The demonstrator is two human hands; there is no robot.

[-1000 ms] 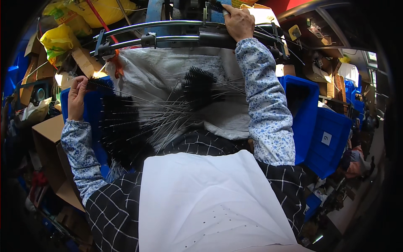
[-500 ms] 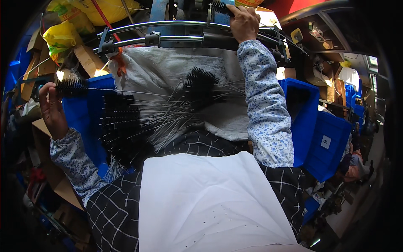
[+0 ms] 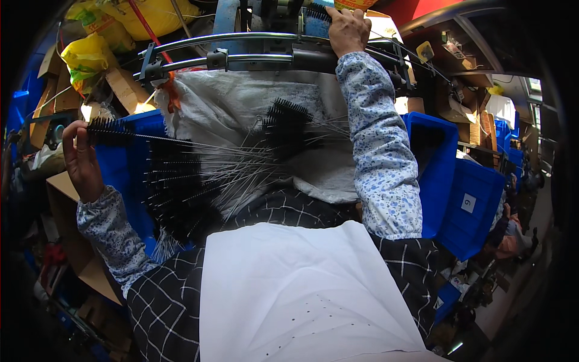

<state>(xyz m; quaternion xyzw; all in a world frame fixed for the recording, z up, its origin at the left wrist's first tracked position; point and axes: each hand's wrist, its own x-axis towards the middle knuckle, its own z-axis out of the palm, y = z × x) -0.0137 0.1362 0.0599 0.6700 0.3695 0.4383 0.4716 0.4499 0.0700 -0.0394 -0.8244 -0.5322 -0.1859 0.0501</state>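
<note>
Here, a black-bristled brush (image 3: pixel 110 127) extends past the left edge of the white sheet (image 3: pixel 241 99), over a blue bin (image 3: pixel 117 172), its tip pinched in the left grip (image 3: pixel 83 161). Wire-stemmed brushes (image 3: pixel 175 187) pile across that edge. Beyond a metal rail (image 3: pixel 259 58), the right grip (image 3: pixel 349 30) curls beside dark bristles (image 3: pixel 316 11); whether it clasps them cannot be told.

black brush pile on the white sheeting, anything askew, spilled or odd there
Slightly askew: the wire stems of the piled black wire-stemmed brushes fan out and cross instead of lying parallel, and the white sheeting is rumpled. I see no spill or clear damage.
</note>
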